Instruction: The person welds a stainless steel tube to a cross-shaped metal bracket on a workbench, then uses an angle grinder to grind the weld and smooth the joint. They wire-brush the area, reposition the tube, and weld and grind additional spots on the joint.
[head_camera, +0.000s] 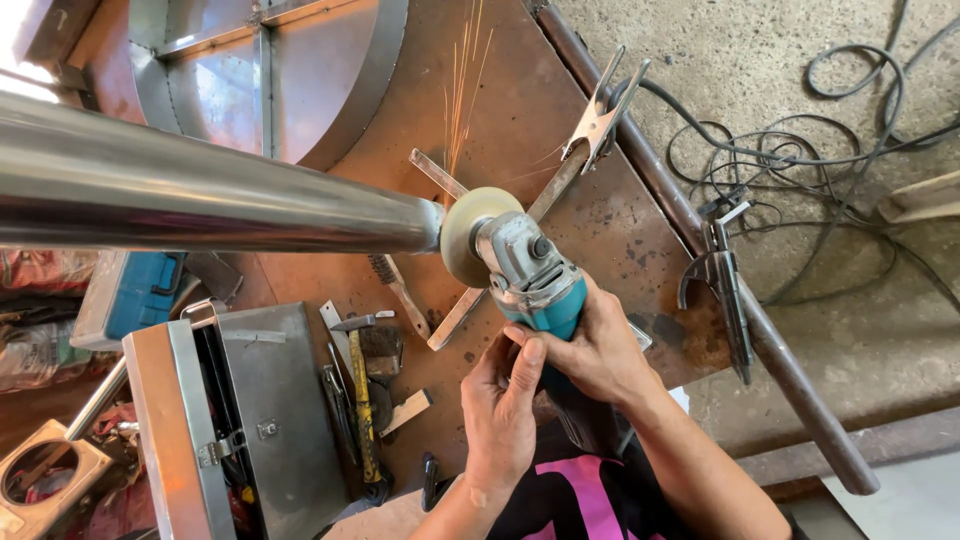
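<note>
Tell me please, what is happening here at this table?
A person holds a teal angle grinder with both hands, the left hand below and the right hand around the body. Its disc meets the end of a long steel pipe, and sparks fly upward. A hammer and a wire brush lie on the rusty metal table.

The rusty brown steel table (560, 130) carries crossed flat metal strips (455, 305) at its centre. A wire brush (398, 285) lies at nine o'clock from them, a yellow-handled hammer (362, 395) at seven o'clock, a spring clamp (600, 110) at one o'clock.
</note>
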